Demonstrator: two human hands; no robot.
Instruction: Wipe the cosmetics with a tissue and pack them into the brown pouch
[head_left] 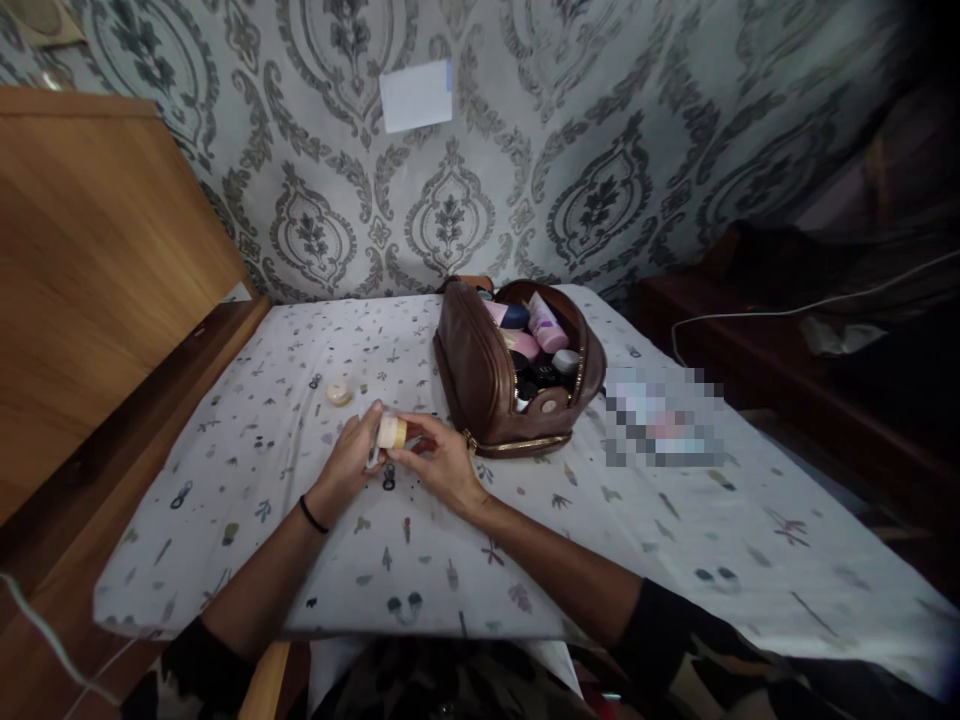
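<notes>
Over the middle of the table, a small cream jar (391, 432) with a pale body and a yellowish end sits between my two hands. My left hand (349, 462), a black band at its wrist, is closed around the jar's left side. A thin whitish piece (373, 456) shows by those fingers; I cannot make out what it is. Thumb and fingers of my right hand (444, 465) pinch the yellowish end. Just beyond my left hand, a second small cream-coloured jar (338, 394) rests on the cloth.
Right of my hands stands an open brown toiletry bag (480, 365) holding tubes, bottles and jars. A blurred-out item (664, 418) lies farther right. White patterned cloth (450, 590) covers the table. A wooden panel (105, 270) rises at left; patterned wall behind.
</notes>
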